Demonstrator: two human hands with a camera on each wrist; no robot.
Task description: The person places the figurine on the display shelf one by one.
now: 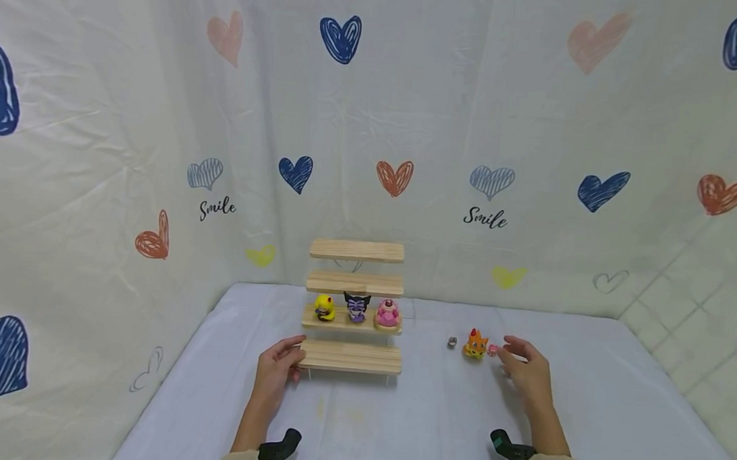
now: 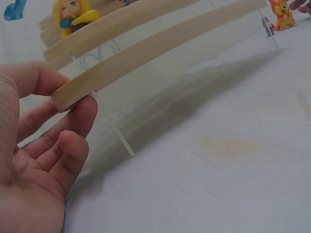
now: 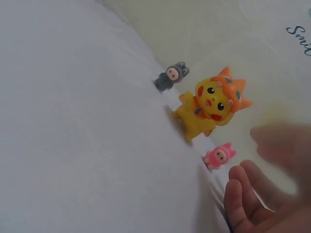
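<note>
My left hand (image 1: pixel 274 371) pinches the left end of the lowest board (image 1: pixel 350 357) of a tiered wooden display rack, thumb and fingers on either side of it. Three figurines stand on the tier above: a yellow one (image 1: pixel 325 307), a black-and-purple one (image 1: pixel 356 307) and a pink one (image 1: pixel 388 314). My right hand (image 1: pixel 529 373) is beside a tiny pink figurine (image 3: pixel 220 156), its fingers loosely bent and holding nothing. Left of that stand a larger yellow figurine with an orange hood (image 3: pixel 209 104) and a tiny grey figurine (image 3: pixel 171 76), all upright on the cloth.
A white cloth (image 1: pixel 431 423) covers the table. The rack's upper boards (image 1: pixel 357 251) rise close to the heart-printed backdrop (image 1: pixel 443 106). Thin clear supports (image 2: pixel 121 136) hold the lowest board above the cloth. A dark wrist device (image 1: pixel 510 447) sits by my right sleeve.
</note>
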